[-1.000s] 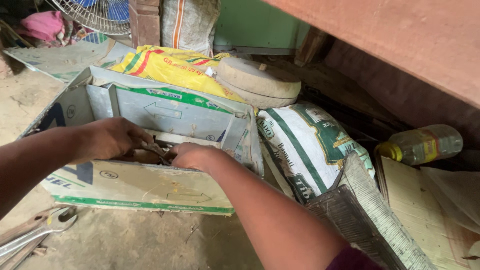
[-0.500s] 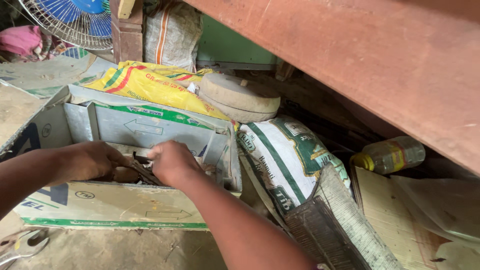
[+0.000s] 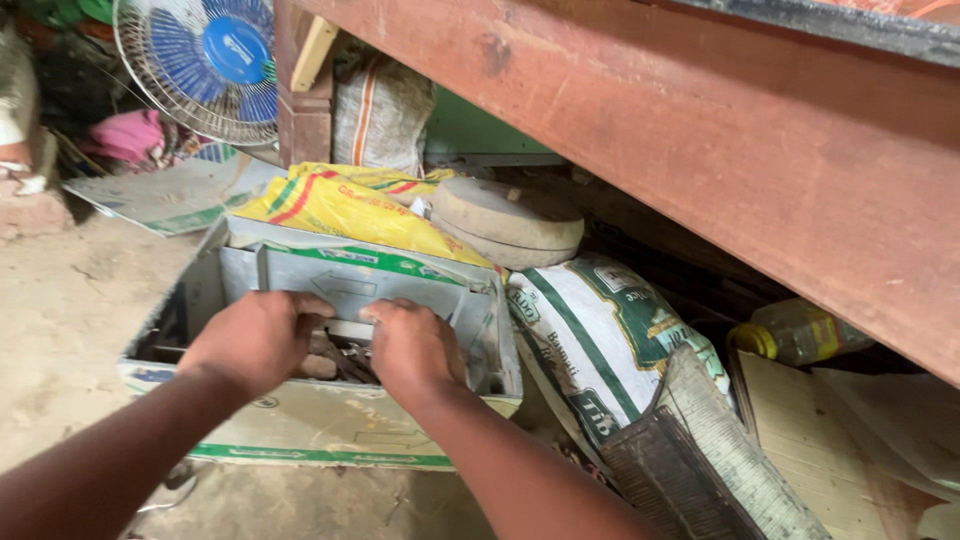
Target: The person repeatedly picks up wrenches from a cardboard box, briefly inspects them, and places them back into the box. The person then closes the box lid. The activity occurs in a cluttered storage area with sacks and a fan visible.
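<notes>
Hands (image 3: 255, 335) shifted rightward, dusty cardboard box (image 3: 330, 440)

A grey cardboard box (image 3: 300, 430) with green stripes lies open on the floor. Behind it rests a yellow sack (image 3: 340, 205) with red and green bands. Right of the box leans a white sack (image 3: 610, 340) striped green, and farther right a plastic bottle (image 3: 800, 332) with a yellow label.

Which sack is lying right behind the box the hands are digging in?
The yellow sack with red and green stripes. The white-and-green sack sits to the box's right; the grey one stands farther back.
</notes>
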